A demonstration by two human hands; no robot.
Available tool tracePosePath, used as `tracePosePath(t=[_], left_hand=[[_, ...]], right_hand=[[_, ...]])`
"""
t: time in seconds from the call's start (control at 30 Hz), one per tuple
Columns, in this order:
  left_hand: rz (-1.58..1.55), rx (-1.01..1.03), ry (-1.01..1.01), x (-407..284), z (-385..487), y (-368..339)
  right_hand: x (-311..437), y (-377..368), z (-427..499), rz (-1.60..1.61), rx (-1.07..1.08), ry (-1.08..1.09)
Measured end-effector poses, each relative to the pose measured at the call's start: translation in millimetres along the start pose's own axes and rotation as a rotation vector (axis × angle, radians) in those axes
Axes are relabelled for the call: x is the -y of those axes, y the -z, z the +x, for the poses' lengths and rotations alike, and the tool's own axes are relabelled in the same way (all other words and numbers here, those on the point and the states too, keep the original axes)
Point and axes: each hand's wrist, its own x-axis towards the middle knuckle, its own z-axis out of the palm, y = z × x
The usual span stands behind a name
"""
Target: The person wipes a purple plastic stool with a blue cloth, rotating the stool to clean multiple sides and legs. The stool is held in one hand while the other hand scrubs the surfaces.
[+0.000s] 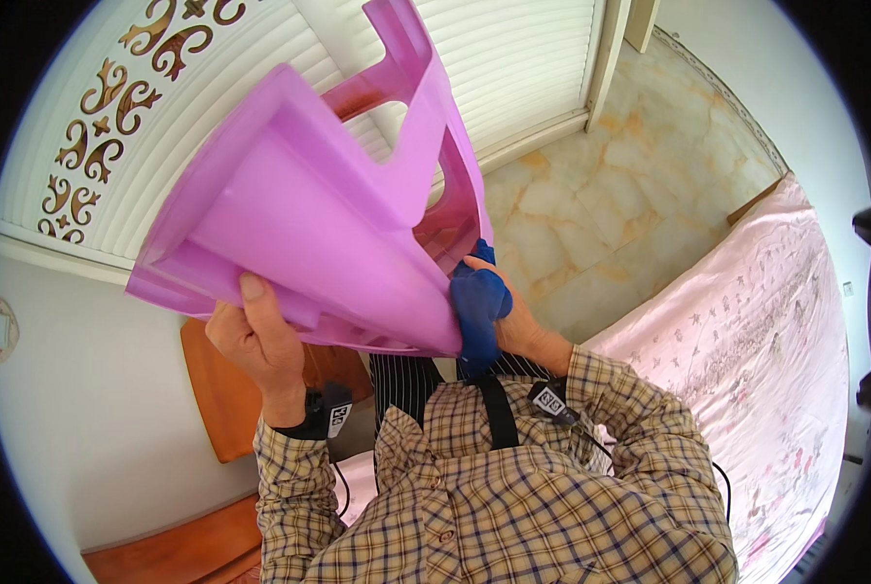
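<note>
A purple plastic stool [319,233] is held up tilted in front of me, its legs with cut-out openings pointing away and up. My left hand [260,343] grips its rim at the lower left, thumb on the outer face and the other fingers partly hidden. In my right hand [519,314] is a blue cloth [483,310], bunched up and pressed against the stool's near right edge. Part of the right hand is hidden behind the cloth.
A bed with a pink floral cover [742,365] lies to the right. White louvred doors [530,58] with scroll cut-outs stand ahead, above a marble-patterned tile floor [589,197]. At the left are an orange-brown wooden piece [216,394] and a white wall [114,409].
</note>
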Motion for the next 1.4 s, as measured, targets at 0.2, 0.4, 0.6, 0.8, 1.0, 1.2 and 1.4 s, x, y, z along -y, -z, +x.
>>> tracePosePath(t=[0.2,0.4,0.6,0.8,1.0,1.2,1.4], left_hand=[[0.008,-0.022,0.088,5,1,4],[0.002,-0.052,0.111,4,-2,2],[-0.01,-0.006,0.066,10,-1,4],[0.042,0.0,0.048,14,-4,8],[0.027,-0.065,-0.071,3,-14,15],[-0.034,-0.118,-0.082,-1,-30,32],[-0.101,-0.042,-0.042,4,-40,45]], right_hand=[[-30,28,-16,-0.324,0.207,0.074],[-50,20,-10,-0.12,-0.109,-0.116],[19,18,20,0.098,-0.205,0.032],[133,19,50,0.076,-0.317,0.491],[186,18,87,-0.035,-0.431,0.863],[168,47,145,0.077,-0.5,0.541],[119,79,205,-0.074,-0.736,0.378]])
